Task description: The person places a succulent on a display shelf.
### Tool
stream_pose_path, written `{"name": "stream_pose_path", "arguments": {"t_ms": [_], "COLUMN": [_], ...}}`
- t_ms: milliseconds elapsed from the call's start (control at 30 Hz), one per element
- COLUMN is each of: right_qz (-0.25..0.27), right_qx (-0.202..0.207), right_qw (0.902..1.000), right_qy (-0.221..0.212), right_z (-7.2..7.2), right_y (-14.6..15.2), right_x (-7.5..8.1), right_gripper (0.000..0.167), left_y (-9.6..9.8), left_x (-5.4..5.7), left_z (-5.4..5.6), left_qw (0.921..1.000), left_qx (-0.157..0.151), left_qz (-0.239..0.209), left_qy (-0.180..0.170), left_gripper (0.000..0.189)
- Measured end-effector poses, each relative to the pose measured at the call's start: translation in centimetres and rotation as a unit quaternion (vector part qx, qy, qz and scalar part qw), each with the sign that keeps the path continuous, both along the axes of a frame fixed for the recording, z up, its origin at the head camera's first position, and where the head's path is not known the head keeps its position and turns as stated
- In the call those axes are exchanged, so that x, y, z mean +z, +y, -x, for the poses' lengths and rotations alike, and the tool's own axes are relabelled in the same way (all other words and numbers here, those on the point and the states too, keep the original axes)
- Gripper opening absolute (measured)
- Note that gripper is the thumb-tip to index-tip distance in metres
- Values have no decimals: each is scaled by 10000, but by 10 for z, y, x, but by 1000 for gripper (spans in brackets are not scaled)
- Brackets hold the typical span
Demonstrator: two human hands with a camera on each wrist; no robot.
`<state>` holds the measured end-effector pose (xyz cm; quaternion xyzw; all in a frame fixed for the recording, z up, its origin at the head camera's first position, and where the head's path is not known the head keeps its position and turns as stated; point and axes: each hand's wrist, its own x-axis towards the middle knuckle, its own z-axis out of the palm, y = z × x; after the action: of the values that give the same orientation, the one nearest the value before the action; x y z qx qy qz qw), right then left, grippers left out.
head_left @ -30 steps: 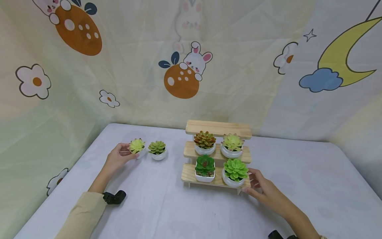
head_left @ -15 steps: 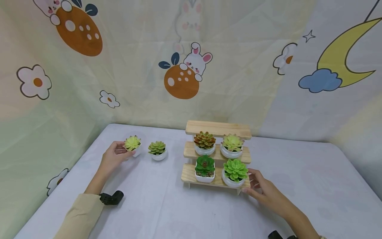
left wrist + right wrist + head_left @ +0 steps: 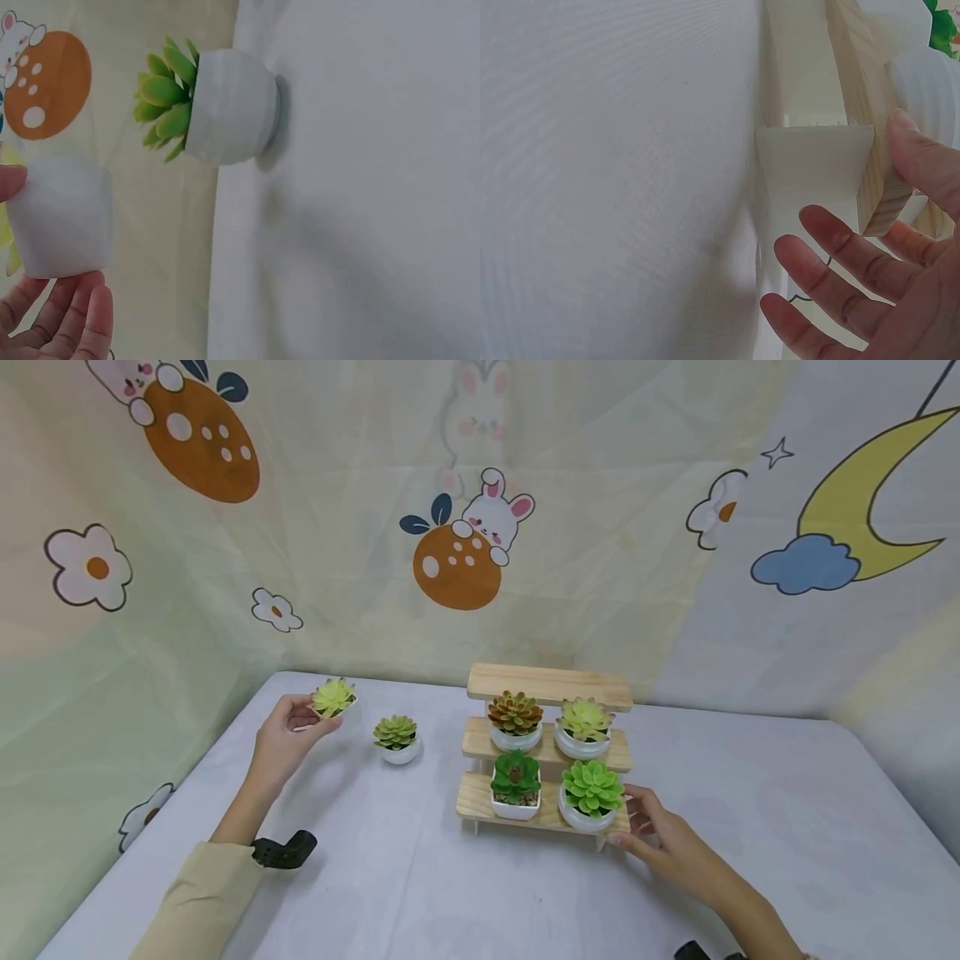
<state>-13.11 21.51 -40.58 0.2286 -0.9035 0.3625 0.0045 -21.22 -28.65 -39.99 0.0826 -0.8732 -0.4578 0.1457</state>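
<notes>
In the head view my left hand (image 3: 285, 735) holds up a small white pot with a pale yellow-green succulent (image 3: 333, 697), above the table's left part. The left wrist view shows thumb and fingers on opposite sides of that white pot (image 3: 61, 217). A second potted succulent (image 3: 397, 739) stands on the table just right of it. My right hand (image 3: 667, 839) holds the right end of the lowest step of a three-tier wooden stand (image 3: 472, 793). Its thumb lies on the plank (image 3: 881, 180) in the right wrist view; the other fingers are loosely spread.
On the middle tier sit a reddish succulent (image 3: 514, 714) and a pale green one (image 3: 585, 722). The lowest tier bears a dark green succulent (image 3: 516, 777) in a square pot and a bright green one (image 3: 592, 789). A printed cloth (image 3: 337, 527) hangs behind the white table (image 3: 420, 893).
My left hand has moved the pale yellow-green succulent left, away from the other loose pot, then raised it off the table. The right hand and the stand have stayed in place.
</notes>
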Motion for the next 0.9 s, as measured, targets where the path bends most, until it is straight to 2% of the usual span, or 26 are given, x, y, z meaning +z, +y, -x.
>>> {"name": "stream_pose_path", "arguments": {"t_ms": [100,200,233,533,900], "right_qz": [-4,-10,-8,-42,-12], "right_qx": [23,10,0,-58,-44], "right_qw": [10000,10000,10000,10000,9999], "right_qy": [36,24,20,-35,-131], "right_z": [-1,-1,-1,-1,0], "right_y": [0,0,0,0,-1], "right_x": [0,1,1,0,1], "right_gripper": [53,53,53,53,54], "left_y": [26,39,45,70,106], "left_x": [34,46,53,73,96], "left_z": [-17,-21,-23,-17,-7], "left_qw": [9997,9994,9993,9953,9864], "left_qx": [-122,-267,-309,-841,-1525], "left_qz": [-186,-126,-126,-221,-302], "left_qy": [-30,180,169,436,531], "left_gripper": [58,53,55,51,50]}}
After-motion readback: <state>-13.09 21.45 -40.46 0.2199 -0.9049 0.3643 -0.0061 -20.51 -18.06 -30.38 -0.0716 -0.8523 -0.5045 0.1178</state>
